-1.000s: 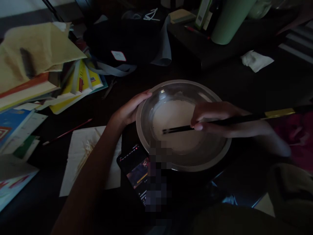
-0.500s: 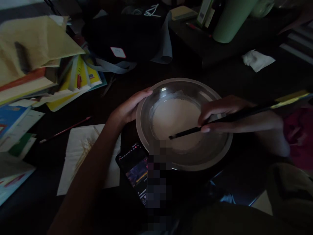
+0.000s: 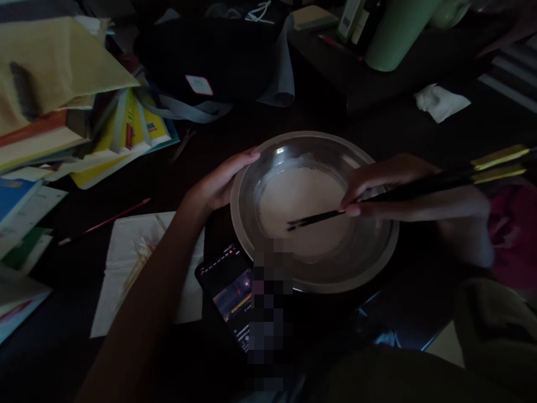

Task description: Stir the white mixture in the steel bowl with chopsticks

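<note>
While a dark table (image 3: 212,148) stretches across the frame, a stack of books and papers (image 3: 46,148) crowds the left edge and a black bag (image 3: 210,56) sits at upper center. At mid-frame stands a broad metal bowl (image 3: 364,254), a pool of pale liquid (image 3: 302,190) in its bottom. A green cylinder (image 3: 398,33) leans in view at upper right. A person's right hand (image 3: 390,172) reaches over the bowl from the right, fingers clamped on dark chopsticks. The left hand (image 3: 224,182) touches the bowl's left side, a fingertip at the rim; whether its other fingers are together or apart cannot be told. Beneath the left forearm, at lower left, lies a white sheet (image 3: 115,243). A lit phone (image 3: 229,288) rests just beside the bowl, at lower center. The chopsticks (image 3: 314,219) point left, tips slightly apart over the liquid; whether they dip in is unclear. Smaller still are a crumpled tissue (image 3: 442,103) at upper right, a red pencil (image 3: 113,216) at left and thin sticks (image 3: 142,260) on the sheet.
</note>
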The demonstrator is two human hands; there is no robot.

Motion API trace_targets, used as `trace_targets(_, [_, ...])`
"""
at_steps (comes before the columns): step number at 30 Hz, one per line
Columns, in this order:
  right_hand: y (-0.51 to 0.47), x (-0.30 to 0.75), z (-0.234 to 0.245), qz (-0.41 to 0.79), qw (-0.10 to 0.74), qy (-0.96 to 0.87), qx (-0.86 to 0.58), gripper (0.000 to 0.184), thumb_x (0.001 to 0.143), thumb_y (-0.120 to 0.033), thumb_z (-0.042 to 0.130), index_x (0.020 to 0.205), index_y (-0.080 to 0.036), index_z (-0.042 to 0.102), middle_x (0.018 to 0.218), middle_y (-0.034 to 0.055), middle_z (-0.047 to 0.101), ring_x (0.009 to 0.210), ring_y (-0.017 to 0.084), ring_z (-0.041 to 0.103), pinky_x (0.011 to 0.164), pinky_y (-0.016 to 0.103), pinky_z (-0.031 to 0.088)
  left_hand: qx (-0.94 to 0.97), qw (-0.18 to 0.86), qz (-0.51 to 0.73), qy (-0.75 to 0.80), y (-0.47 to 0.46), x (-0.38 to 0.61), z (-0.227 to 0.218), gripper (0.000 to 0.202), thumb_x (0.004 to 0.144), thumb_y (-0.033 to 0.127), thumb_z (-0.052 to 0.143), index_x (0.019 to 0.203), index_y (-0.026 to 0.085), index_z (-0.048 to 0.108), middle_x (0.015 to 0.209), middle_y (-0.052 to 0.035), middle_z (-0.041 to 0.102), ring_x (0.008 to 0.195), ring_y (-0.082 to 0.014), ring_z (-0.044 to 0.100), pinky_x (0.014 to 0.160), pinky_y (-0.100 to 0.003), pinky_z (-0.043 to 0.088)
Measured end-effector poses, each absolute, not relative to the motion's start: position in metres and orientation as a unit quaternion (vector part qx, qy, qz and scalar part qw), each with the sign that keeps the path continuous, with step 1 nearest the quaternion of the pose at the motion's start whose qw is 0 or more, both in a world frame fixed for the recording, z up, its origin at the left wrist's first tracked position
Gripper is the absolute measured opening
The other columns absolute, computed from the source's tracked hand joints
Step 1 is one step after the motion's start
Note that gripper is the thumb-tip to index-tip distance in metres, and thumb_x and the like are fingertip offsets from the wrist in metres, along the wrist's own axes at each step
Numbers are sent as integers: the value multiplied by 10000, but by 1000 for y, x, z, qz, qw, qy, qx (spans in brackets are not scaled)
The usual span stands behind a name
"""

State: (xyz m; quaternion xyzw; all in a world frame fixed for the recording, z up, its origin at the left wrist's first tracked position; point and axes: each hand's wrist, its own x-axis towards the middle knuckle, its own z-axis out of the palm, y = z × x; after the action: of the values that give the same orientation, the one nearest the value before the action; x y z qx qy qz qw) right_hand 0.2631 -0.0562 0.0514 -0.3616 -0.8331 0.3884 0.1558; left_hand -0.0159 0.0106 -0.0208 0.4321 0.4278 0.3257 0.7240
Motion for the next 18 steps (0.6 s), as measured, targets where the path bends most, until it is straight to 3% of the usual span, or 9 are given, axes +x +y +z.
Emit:
trace_targets(3, [-52,272,59,361,139,-827,-407,231,877,-393,648,829,-171,691,666,-7,666,605,71,612,511,181,426,431,726,325,427,10,-16,-20,253,871,295,564,1040,182,714,647,10,632,766,-155,691,752,-234,559])
trace_targets(7, [-47,274,62,321,176,-821,-438,196,876,-351,651,807,-168,662,656,-14,635,598,56,566,497,174,400,430,729,332,417,9,-15,-18,203,857,282,580,962,174,717,636,12,626,747,-144,685,722,-212,556])
trace_targets(12, [-51,269,55,434,139,-821,-344,35,846,-202,675,821,-184,656,649,-48,633,582,18,572,500,135,394,423,730,330,424,8,-13,-17,205,873,270,552,966,179,710,639,15,622,822,-170,700,773,-244,574])
trace_targets(18, [-52,259,43,468,172,-793,-351,131,751,-160,759,806,-146,642,696,-28,645,590,35,569,514,132,425,409,717,330,459,8,-14,-17,243,877,281,546,1045,184,693,766,-3,672,970,-217,695,846,-289,581])
